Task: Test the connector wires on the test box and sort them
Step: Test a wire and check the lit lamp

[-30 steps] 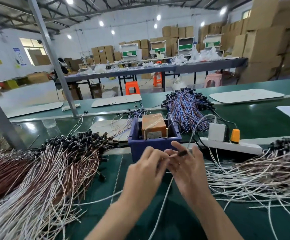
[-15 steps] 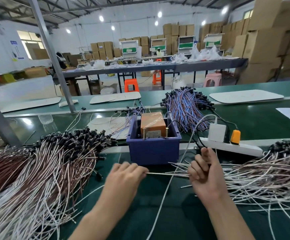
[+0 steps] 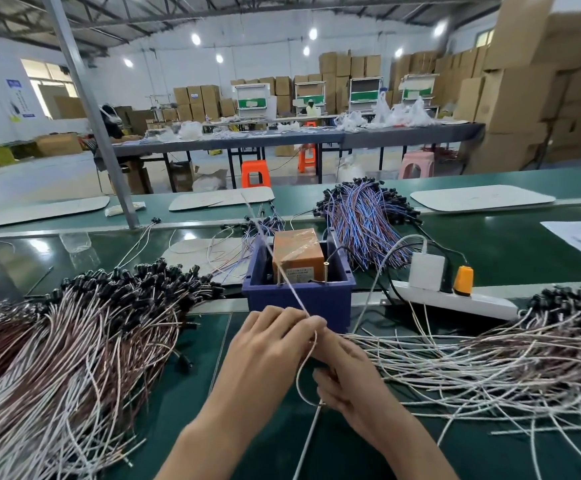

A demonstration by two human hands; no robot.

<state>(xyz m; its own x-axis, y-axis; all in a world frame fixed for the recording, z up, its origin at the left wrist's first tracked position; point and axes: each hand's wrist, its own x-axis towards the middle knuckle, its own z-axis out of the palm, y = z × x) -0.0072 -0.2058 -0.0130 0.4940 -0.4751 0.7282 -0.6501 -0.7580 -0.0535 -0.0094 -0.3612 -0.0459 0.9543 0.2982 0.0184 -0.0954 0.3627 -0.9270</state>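
Well, at my far left lies a pile of brown and white wires [image 3: 74, 341] with black connectors, and a strip of bare green mat [image 3: 206, 375] separates it from my left hand [image 3: 268, 344]. That hand pinches one pale connector wire [image 3: 292, 289], which runs straight up over the orange test box [image 3: 297, 254] in its blue bin [image 3: 299, 301], just beyond my knuckles. My right hand [image 3: 344, 379] curls round the wire's lower loop. Loose ends of the right pile [image 3: 489, 358] reach that hand; a power strip [image 3: 455, 301] lies behind.

The test box [image 3: 297, 256] is orange, its bin [image 3: 299, 301] dark blue, the table [image 3: 185, 410] green, the wires [image 3: 74, 358] white and brown.
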